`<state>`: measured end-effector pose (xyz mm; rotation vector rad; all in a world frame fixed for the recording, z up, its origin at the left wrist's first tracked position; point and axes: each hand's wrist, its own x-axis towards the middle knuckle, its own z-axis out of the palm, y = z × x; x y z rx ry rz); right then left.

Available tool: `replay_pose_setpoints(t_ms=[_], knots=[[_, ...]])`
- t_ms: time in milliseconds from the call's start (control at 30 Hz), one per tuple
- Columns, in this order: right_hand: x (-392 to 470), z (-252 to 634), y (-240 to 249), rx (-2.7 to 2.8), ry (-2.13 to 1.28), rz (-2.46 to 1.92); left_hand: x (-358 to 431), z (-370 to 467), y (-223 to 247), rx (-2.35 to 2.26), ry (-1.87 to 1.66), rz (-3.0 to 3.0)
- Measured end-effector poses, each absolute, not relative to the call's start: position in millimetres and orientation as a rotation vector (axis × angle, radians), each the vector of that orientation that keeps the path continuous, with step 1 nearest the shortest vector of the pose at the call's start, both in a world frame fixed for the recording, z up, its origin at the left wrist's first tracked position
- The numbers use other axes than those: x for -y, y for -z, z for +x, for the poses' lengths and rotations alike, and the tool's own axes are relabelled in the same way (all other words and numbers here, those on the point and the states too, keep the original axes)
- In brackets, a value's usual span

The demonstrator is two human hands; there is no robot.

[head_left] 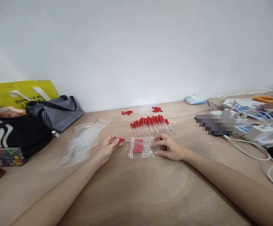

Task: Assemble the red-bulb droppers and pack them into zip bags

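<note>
The left hand (109, 148) pinches a slender, red-bulbed clear dropper (121, 139), leaving its stem free at the mouth of a clear plastic bag (148, 143), seemingly steadied by the right hand's (172, 147) parted fingers.

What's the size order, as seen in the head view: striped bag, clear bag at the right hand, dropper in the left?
1. Striped bag
2. Clear bag at the right hand
3. Dropper, partly hidden by the left hand
</note>
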<state>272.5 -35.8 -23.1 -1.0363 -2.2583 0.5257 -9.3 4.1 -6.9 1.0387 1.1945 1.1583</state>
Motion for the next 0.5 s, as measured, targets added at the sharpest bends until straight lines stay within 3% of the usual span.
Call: replay_pose_setpoints(t_ms=[500], knots=[[35.9, 272.9, 24.0, 2.185, -0.55, -1.039, 6.9, 23.8, 3.7, -1.143, -0.929, 1.482]])
